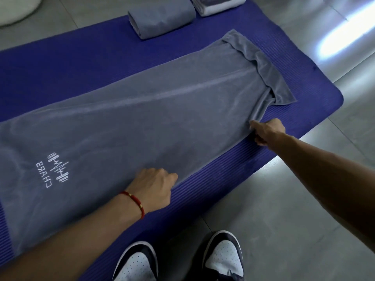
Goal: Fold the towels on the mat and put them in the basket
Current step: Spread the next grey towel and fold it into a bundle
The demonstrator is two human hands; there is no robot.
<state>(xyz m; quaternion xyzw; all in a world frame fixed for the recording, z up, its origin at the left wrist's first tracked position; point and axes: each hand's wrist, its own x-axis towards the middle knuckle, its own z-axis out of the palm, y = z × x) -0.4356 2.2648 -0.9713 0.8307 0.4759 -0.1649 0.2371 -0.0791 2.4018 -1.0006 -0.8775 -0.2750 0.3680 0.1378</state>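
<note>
Bare forearms, red cord bracelet [135,201] with gold beads, dark-and-white perforated sneakers [178,260]

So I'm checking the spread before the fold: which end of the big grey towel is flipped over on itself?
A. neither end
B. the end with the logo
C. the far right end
C: the big grey towel has its far right end flopped back, near the right hand.

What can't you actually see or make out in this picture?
- Basket: not in the head view at all.
- Spread grey towel: its left end runs past the frame edge.
- Folded towels at the top: cut off by the edge.
- Left hand: its fingertips are tucked out of sight at the towel's edge.
</note>
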